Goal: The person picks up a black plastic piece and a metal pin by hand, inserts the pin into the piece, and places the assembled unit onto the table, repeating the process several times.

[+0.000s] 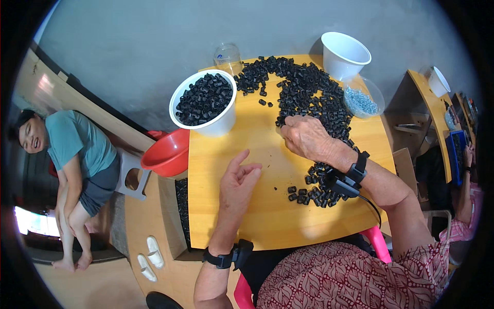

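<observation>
My left hand hovers over the yellow table, its fingers apart and nothing visible in them. At the near edge of a heap of small black cylindrical plastic parts, my right hand has its fingers curled down together. What its fingertips pinch, if anything, is hidden. More loose black parts lie beneath and beside my right wrist. A white bucket filled with the same parts stands beyond my left hand. Past my right hand, a clear bowl holds silvery screws.
Another white bucket and a clear jar stand at the table's far edge. Left of the table are a red basin, a grey stool and a seated person. At right, another person's hand touches a blue tray.
</observation>
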`<state>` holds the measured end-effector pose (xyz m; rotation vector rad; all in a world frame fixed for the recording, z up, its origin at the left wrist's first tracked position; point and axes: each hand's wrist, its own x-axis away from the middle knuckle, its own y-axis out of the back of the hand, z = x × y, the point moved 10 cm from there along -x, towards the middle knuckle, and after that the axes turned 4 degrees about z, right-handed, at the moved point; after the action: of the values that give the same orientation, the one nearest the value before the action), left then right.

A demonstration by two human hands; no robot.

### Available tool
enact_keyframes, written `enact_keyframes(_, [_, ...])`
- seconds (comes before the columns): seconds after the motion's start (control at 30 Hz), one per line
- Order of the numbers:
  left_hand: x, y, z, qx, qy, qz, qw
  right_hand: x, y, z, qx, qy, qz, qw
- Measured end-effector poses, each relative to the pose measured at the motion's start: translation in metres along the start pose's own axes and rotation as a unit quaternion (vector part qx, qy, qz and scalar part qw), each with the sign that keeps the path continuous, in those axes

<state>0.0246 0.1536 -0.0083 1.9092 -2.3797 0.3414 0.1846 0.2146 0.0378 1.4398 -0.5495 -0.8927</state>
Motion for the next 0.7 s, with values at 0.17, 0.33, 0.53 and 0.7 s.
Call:
enact_keyframes(0.17, [-0.019, -0.018, -0.040, -0.124, -0.088, -0.021, 0.988, 0.011, 0.023, -0.003, -0.075, -0.005, -0.043, 0.996])
enact_keyframes(0.33, [-0.061, -0.020, -0.039, -0.236, -0.137, -0.058, 0.960, 0.035, 0.043, -0.002, -0.156, 0.004, -0.061, 0.986])
enact_keyframes(0.53, [-0.095, -0.055, -0.066, -0.458, -0.295, -0.098, 0.833, 0.075, 0.057, -0.003, -0.183, 0.006, -0.092, 0.979])
enact_keyframes(0.7, [-0.128, -0.073, -0.069, -0.510, -0.334, -0.081, 0.789, 0.091, 0.064, -0.006, -0.216, -0.010, -0.109, 0.970])
